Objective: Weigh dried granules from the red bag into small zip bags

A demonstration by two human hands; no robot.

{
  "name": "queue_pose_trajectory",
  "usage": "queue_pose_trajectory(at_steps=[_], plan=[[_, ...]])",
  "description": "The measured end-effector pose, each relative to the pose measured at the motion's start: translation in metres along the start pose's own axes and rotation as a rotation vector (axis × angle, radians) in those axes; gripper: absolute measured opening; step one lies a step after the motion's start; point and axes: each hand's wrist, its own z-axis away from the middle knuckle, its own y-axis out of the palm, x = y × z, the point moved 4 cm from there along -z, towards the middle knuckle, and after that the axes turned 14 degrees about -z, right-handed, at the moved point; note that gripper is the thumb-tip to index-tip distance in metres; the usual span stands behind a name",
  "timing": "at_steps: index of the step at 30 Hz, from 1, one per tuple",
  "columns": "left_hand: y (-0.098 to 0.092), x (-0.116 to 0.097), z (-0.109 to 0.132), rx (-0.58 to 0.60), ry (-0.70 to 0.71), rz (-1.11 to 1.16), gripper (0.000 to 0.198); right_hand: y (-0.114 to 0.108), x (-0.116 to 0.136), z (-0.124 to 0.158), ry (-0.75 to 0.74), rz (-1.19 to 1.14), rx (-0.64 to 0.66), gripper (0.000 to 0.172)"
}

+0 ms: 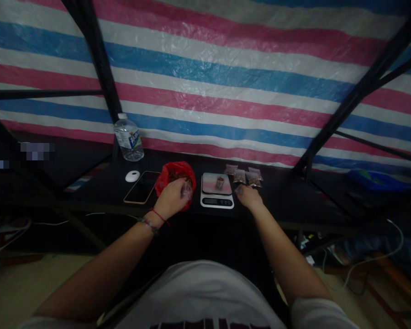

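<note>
My left hand (171,197), closed, is at the near side of a red plastic bag (160,179) holding loose brown bits. Shiny clear plastic (187,189) shows at its fingertips; its kind is unclear. A white digital kitchen scale (208,187) stands to the right of the bag. On its plate sits a small clear container (219,183) with brown contents. Just right of the scale, my right hand (249,197) has its fingers pinched together at a small, blurred, shiny bit. Several small clear packets (239,176) of brown material lie beyond this hand.
A phone (142,187) and a white rounded case (132,176) lie left of the bag. A clear plastic bottle (129,139) stands behind them by a dark metal post (104,68). Striped plastic sheeting (208,87) hangs behind the black tabletop (281,201).
</note>
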Motion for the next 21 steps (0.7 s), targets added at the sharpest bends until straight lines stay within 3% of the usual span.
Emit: queue_pose_trajectory(at_steps=[6,10,13,16,18,21], plan=[[-0.022,-0.021,0.005,0.001,0.045,0.213,0.019,-0.012,0.001,0.005,0.041,-0.018,-0.130,0.041],[-0.026,-0.033,0.008,0.043,0.070,0.230,0.026,-0.029,0.028,0.016,-0.193,-0.231,-0.257,0.029],[-0.027,-0.041,0.010,0.062,0.101,0.199,0.038,-0.032,0.067,0.042,-0.479,-0.570,-0.120,0.021],[-0.027,-0.048,0.012,0.089,0.135,0.155,0.038,-0.024,0.105,0.080,-0.682,-0.858,0.177,0.023],[-0.028,-0.052,0.014,0.100,0.141,0.123,0.035,-0.016,0.122,0.101,-0.720,-0.933,0.295,0.021],[-0.030,-0.057,0.016,0.118,0.149,0.067,0.029,-0.009,0.132,0.114,-0.697,-0.996,0.308,0.020]])
